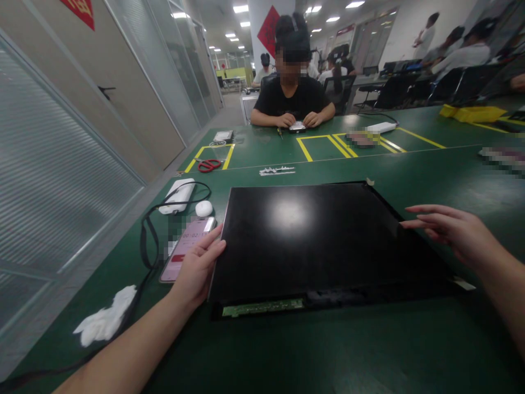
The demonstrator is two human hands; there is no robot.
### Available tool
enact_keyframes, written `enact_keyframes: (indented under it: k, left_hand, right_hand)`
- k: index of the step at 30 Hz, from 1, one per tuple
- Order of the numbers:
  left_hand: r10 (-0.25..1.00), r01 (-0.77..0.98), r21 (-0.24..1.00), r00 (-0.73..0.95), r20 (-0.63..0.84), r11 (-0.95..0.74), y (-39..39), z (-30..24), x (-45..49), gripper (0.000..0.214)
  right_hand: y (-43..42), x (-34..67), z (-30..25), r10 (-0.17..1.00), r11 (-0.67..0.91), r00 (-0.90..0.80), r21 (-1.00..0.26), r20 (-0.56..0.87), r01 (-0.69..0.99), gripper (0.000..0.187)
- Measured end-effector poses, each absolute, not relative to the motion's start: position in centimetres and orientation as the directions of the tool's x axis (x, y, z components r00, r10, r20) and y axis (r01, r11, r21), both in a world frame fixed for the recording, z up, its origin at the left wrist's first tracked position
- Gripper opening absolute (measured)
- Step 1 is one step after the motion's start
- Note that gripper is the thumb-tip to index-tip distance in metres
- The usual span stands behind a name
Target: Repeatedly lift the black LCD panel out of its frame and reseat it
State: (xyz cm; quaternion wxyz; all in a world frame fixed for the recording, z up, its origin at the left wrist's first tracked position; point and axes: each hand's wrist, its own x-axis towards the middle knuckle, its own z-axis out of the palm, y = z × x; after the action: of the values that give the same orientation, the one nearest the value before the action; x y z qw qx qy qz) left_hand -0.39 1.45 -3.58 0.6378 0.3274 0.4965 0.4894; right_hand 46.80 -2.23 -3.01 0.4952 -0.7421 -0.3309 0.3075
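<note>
Black screen (303, 251), one, set in from the left edge of the desk (328, 355); likely stiff, slick, fragile; best held by opposite rims, left hand (197, 268) pinching one, right hand (455, 232) loosely spread at the other.

The left hand (196, 269) is bare, its thumb rounded at the tip and broader than the slim, tapering fingers beside it. Behind that hand, a bare left forearm (137, 331) runs smooth from a narrow wrist and widens steadily farther back. The right hand (457, 234) is bare too, with long, thin fingers ahead of a flat, smooth back. Behind it, the right forearm (508, 284) is likewise uncovered, thickening away from the wrist. Detail of the nails is too small to tell.
</note>
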Motion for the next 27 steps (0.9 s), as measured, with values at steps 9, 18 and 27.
enact_keyframes:
  k: [9, 18, 27]
  left_hand:
    - [0.941, -0.280, 0.899, 0.103, -0.322, 0.338, 1.59, -3.72, -0.40, 0.083]
    - [0.933, -0.223, 0.906, 0.109, -0.343, 0.359, 1.77, -3.59, -0.58, 0.080]
    - [0.944, -0.296, 0.896, 0.120, -0.307, 0.329, 1.72, -4.02, -0.51, 0.074]
  right_hand:
    - [-2.26, 46.31, -2.43, 0.772, -0.300, 0.626, -0.931, -0.109, 0.208, 0.041]
    - [-2.34, 46.06, -2.54, 0.797, -0.282, 0.604, -0.900, -0.028, 0.331, 0.038]
    - [-2.36, 46.29, -2.75, 0.803, -0.369, 0.596, -0.789, -0.004, 0.492, 0.035]
